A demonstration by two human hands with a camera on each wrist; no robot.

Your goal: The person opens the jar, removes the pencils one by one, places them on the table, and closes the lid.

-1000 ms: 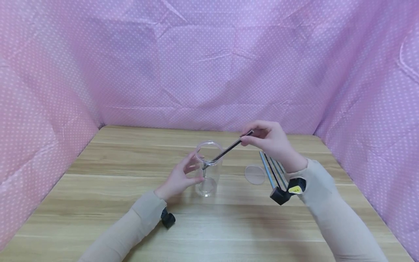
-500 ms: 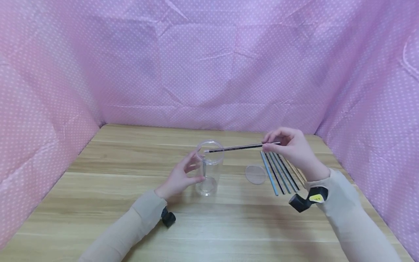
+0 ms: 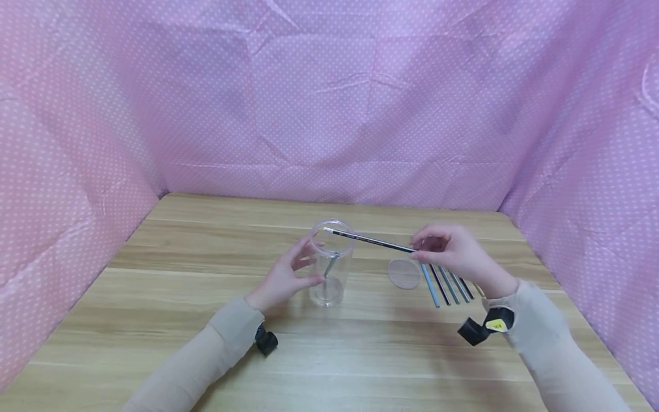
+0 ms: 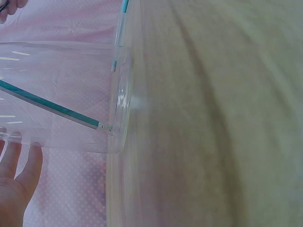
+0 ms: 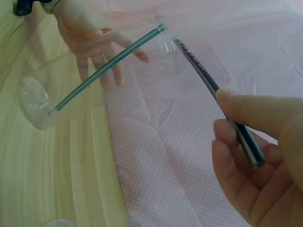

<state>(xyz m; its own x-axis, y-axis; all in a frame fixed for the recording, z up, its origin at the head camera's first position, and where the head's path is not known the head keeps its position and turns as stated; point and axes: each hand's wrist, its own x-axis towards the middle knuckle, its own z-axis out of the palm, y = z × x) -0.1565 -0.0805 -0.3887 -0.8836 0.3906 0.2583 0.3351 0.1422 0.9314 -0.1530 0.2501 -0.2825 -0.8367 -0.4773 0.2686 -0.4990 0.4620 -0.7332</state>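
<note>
A tall clear plastic jar [image 3: 340,272] stands upright on the wooden table, its mouth uncovered. My left hand [image 3: 280,280] holds it from the left, with thumb and fingers spread around the wall. Inside, a green pencil [image 4: 52,105] leans across the jar, its eraser end down at the base. My right hand [image 3: 455,254] pinches a black pencil [image 3: 373,240] near one end, between thumb and fingers. The white eraser end of this pencil points up and left and overlaps the jar's mouth in the head view.
Right of the jar lies a clear round disc [image 3: 404,274]. Beyond it, partly under my right hand, is a row of several pencils, with a light blue pencil [image 3: 430,286] at its left end. Pink dotted cloth [image 3: 329,114] walls in the table [image 3: 329,366].
The black pencil has swung from slanting down into the jar to eraser end raised, as my right hand moved right and down. The pencil inside the jar now leans right. My left hand stays put.
</note>
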